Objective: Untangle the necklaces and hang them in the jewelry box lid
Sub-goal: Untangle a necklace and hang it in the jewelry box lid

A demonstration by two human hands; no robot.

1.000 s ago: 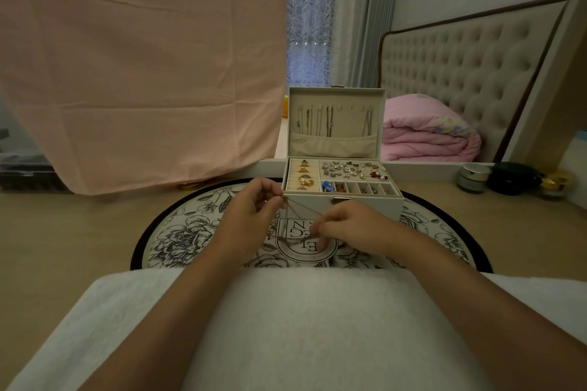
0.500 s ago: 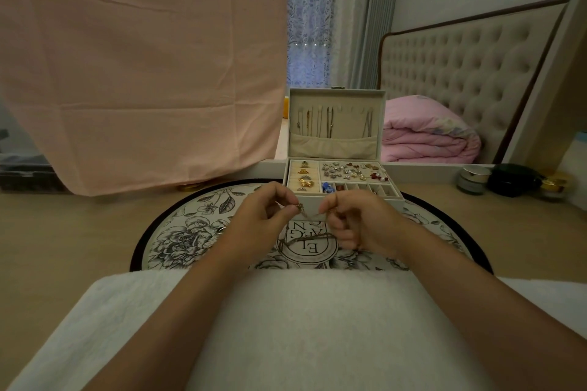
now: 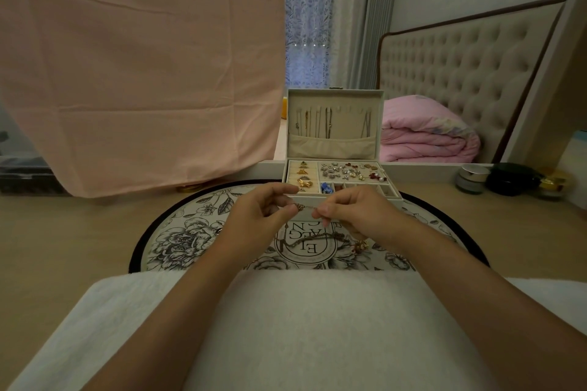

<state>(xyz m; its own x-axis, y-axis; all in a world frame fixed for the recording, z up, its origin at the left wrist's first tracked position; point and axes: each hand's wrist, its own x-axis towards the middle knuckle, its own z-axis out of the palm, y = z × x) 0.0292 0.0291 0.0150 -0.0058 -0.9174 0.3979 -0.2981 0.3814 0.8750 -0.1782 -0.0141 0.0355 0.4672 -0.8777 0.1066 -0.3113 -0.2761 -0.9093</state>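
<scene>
A thin gold necklace [image 3: 305, 207] with a small pendant is stretched between my two hands, just in front of the jewelry box [image 3: 333, 182]. My left hand [image 3: 259, 214] pinches it at the pendant end. My right hand [image 3: 355, 211] pinches the chain a little to the right. More tangled chain [image 3: 317, 240] droops below my hands onto the mat. The box's lid [image 3: 335, 101] stands upright and several necklaces [image 3: 317, 122] hang inside it above a fabric pocket.
The box sits on a round floral mat [image 3: 190, 232] on a wooden table [image 3: 63, 238]. Small jars [image 3: 471, 178] stand at the right. A pink cloth [image 3: 143, 73] hangs at the left. A white towel [image 3: 301, 327] covers my lap.
My right hand rose from the mat and came close to my left hand. Both hands now pinch a short stretch of chain, and the slack hangs lower.
</scene>
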